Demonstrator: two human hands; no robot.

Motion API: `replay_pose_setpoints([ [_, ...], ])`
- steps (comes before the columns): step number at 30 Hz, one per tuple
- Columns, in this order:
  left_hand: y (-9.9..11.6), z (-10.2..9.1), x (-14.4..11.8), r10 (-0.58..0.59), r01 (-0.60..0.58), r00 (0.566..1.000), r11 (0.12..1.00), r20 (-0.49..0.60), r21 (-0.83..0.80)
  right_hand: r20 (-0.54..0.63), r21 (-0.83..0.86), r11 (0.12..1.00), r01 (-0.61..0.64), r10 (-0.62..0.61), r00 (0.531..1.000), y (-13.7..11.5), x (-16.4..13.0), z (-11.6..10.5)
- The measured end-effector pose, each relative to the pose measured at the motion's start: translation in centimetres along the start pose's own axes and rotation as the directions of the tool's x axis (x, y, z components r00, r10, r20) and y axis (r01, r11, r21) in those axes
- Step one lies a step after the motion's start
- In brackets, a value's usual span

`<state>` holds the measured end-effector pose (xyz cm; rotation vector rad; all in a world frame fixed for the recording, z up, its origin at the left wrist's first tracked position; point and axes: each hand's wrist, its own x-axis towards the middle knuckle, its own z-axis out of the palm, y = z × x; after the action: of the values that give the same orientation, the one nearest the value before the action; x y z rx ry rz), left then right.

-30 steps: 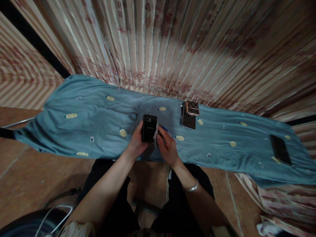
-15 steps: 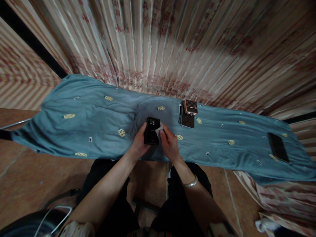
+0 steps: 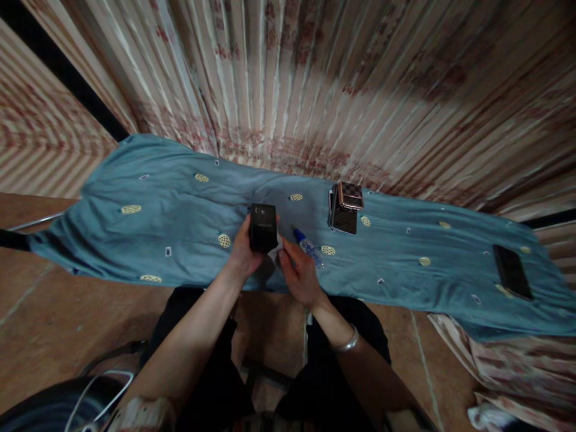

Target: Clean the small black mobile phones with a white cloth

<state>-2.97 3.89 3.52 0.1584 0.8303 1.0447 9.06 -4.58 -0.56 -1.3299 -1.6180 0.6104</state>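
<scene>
Gripping a glossy black phone (image 3: pixel 263 227) upright, the left hand (image 3: pixel 243 255) faces the right hand (image 3: pixel 297 273), fingers pinching a white cloth (image 3: pixel 275 252).

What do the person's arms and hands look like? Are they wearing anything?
Both forearms are bare, with no gloves on the left hand or the right hand. A thin silver bangle circles the right wrist. No rings are clear enough to tell.

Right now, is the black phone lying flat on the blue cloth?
No. The left hand holds the black phone up off the blue cloth, while the right hand presses a white wipe at its lower edge.
</scene>
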Motion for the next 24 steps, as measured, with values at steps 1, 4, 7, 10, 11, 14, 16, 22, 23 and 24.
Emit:
replay_pose_setpoints([
  [1,0.0,-0.2,0.1,0.003,-0.003,1.0,1.0,-0.006,-0.003,0.01,0.011,1.0,0.0,0.0,1.0,-0.1,-0.1,0.0],
  [4,0.0,-0.5,0.5,-0.007,0.007,1.0,1.0,0.004,-0.003,0.019,0.02,1.0,0.003,-0.003,1.0,0.0,-0.1,0.0],
  [7,-0.3,-0.6,0.5,-0.037,0.038,0.999,0.999,0.033,-0.021,-0.006,0.002,1.0,0.015,-0.015,1.0,0.5,0.1,-0.1],
  [10,-0.5,-0.5,0.3,-0.077,0.08,0.995,0.996,0.069,-0.043,-0.022,-0.016,1.0,0.026,-0.026,0.999,1.1,0.4,-0.3],
  [11,-0.6,-0.4,0.3,-0.086,0.09,0.993,0.995,0.077,-0.048,-0.023,-0.023,0.999,0.029,-0.03,0.999,1.3,0.4,-0.3],
  [14,-0.5,-0.3,0.1,-0.101,0.106,0.992,0.993,0.079,-0.058,-0.012,-0.055,0.998,0.043,-0.043,0.999,1.5,0.4,-0.5],
  [16,-0.2,-0.4,0.1,-0.102,0.106,0.993,0.992,0.065,-0.064,0.005,-0.076,0.995,0.068,-0.068,0.998,1.4,0.3,-0.4],
  [22,0.6,-0.3,0.0,-0.093,0.095,0.995,0.991,0.029,-0.099,0.041,-0.08,0.987,0.137,-0.134,0.99,0.9,0.0,-0.1],
  [23,0.6,-0.3,-0.1,-0.093,0.096,0.995,0.991,0.028,-0.095,0.036,-0.091,0.986,0.136,-0.133,0.99,0.9,0.1,-0.1],
  [24,0.5,-0.2,-0.1,-0.096,0.099,0.995,0.991,0.031,-0.087,0.027,-0.104,0.985,0.137,-0.135,0.991,1.0,0.1,-0.2],
])
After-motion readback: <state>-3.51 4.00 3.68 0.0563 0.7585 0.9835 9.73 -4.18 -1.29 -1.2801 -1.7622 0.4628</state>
